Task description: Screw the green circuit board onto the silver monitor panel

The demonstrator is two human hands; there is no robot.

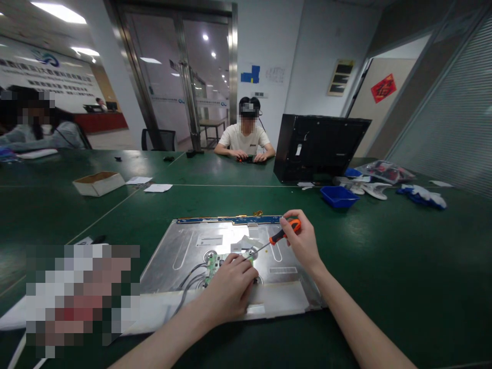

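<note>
My right hand (302, 238) is closed on the handle of an orange and black screwdriver (280, 235), its shaft slanting down to the left. The tip is near the fingers of my left hand (234, 282), which lies over a green circuit board (212, 265). Those fingers are bent together, and whatever they hold is hidden. The board sits on a silver metal display panel (284, 259) that lies flat, with dark cables at the board's left and a blue strip (246, 220) along the far edge.
A blue tray (339, 197), gloves (423, 196) and a black monitor (321, 146) stand at the right. An open box (99, 183) and papers (158, 188) are at the left of the green table (384, 256). A person (246, 134) sits opposite.
</note>
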